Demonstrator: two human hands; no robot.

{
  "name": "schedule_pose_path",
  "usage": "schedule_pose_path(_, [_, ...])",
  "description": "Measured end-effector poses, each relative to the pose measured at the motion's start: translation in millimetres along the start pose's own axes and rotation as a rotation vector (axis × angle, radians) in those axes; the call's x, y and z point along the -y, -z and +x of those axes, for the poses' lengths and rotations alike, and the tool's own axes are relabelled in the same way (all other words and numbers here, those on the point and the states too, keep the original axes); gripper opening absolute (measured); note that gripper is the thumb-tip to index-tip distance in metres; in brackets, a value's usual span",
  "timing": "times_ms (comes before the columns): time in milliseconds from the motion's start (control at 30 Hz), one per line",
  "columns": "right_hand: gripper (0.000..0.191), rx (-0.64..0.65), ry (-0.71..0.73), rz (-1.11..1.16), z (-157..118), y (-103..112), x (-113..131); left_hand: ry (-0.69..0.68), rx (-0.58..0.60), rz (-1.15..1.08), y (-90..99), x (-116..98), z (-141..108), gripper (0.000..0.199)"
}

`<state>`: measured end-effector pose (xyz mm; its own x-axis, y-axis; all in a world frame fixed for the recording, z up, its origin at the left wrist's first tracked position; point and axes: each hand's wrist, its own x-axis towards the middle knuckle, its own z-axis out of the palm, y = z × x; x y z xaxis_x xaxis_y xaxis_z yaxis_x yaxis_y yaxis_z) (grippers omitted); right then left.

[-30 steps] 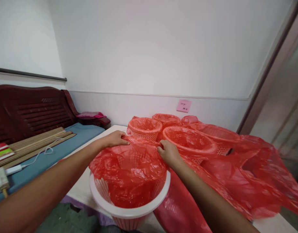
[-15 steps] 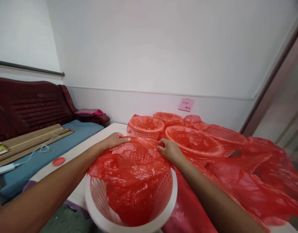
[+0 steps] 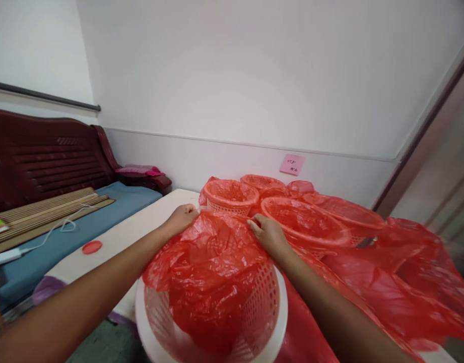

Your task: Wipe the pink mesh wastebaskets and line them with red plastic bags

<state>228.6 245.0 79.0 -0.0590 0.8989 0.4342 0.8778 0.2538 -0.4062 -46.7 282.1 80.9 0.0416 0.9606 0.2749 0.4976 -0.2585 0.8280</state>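
Note:
A white perforated plastic basket (image 3: 143,307) stands right in front of me. A thin red plastic bag (image 3: 216,252) hangs down into it, crumpled, with its upper edge raised at the basket's far side. My left hand (image 3: 184,219) pinches that edge at the left. At the right end of the same edge, my right hand (image 3: 267,234) is closed on the bag between thumb and fingers. Part of the basket's near and right rim shows bare. The far rim is hidden beneath the red film.
Several baskets lined with red bags, among them a round one (image 3: 232,194) and a wider one (image 3: 307,217), stand behind. Loose red film (image 3: 413,282) spreads at the right. A red lid (image 3: 91,247) lies on the pale tabletop (image 3: 156,212). Left is a wooden sofa (image 3: 54,151).
The basket appears slightly further right and closer to me. Both hands keep hold of the bag's edge, which looks drawn a little tighter between them.

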Motion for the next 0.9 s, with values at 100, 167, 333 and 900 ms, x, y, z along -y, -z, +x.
schedule_pose_path(100, [0.019, -0.020, -0.003, -0.057, 0.8, -1.7, 2.0, -0.089, -0.040, 0.092, -0.3, 1.3, -4.6, 0.026])
schedule_pose_path(167, [0.016, -0.028, 0.010, -0.092, 0.2, -1.1, 4.5, -0.158, -0.076, 0.143, 0.5, -1.4, -9.1, 0.020])
schedule_pose_path(333, [0.016, -0.045, 0.097, -0.170, -2.6, 3.1, 9.7, -0.320, -0.097, 0.245, 4.6, -16.7, -27.8, 0.005])
schedule_pose_path(900, [0.037, -0.110, 0.355, -0.217, -2.5, 2.6, 19.0, -0.078, 0.530, -0.026, 33.5, -45.5, -72.4, 0.025])
